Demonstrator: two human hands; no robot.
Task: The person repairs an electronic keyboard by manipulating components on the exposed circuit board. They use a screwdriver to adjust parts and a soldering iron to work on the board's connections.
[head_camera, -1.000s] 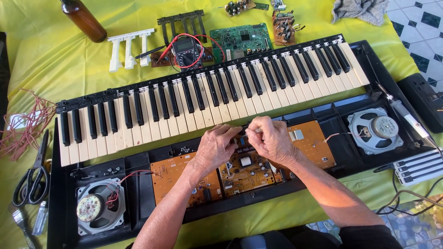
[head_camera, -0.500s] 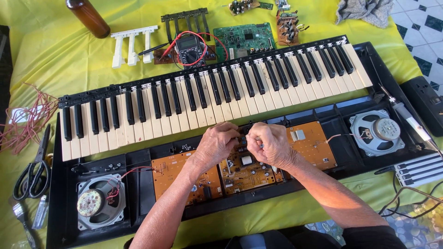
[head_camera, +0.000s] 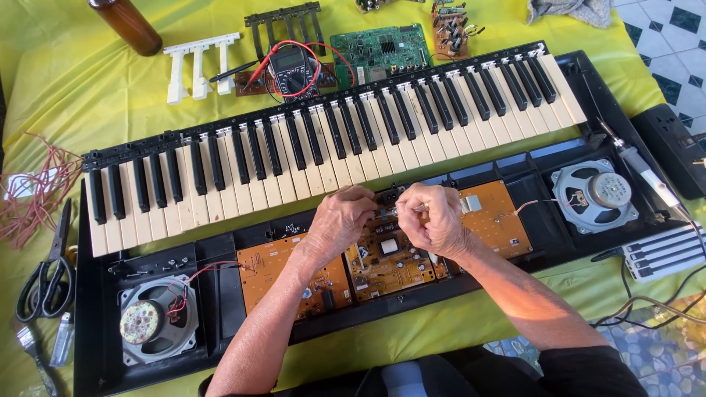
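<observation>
– Here, what is seen from above?

– An opened electronic keyboard [head_camera: 323, 147] is laid across a yellow-green cloth [head_camera: 81, 88], its black and white keys running from near left to far right. Below the keys, brown circuit boards [head_camera: 294, 272] are exposed inside the black casing, with a round speaker [head_camera: 151, 320] set at the near left and another speaker [head_camera: 594, 195] at the right.

– And where are the hands placed?

– Both are brought close together over the middle board, just below the keys. The left hand [head_camera: 340, 220] is curled with its fingertips pinched at a small part; the right hand [head_camera: 435, 219] is closed around a thin metal tool [head_camera: 408, 210] that is pointed toward the left fingers. What exactly is pinched cannot be told.

– What else is laid out around it?

– A multimeter [head_camera: 293, 68] with red and black leads and a green circuit board [head_camera: 382, 45] are seen at the far side, beside loose white keys [head_camera: 197, 65] and a brown bottle [head_camera: 126, 23]. Scissors [head_camera: 45, 272] and a tangle of red wire [head_camera: 37, 187] are found at the left; a soldering iron [head_camera: 647, 176] is rested at the right
</observation>
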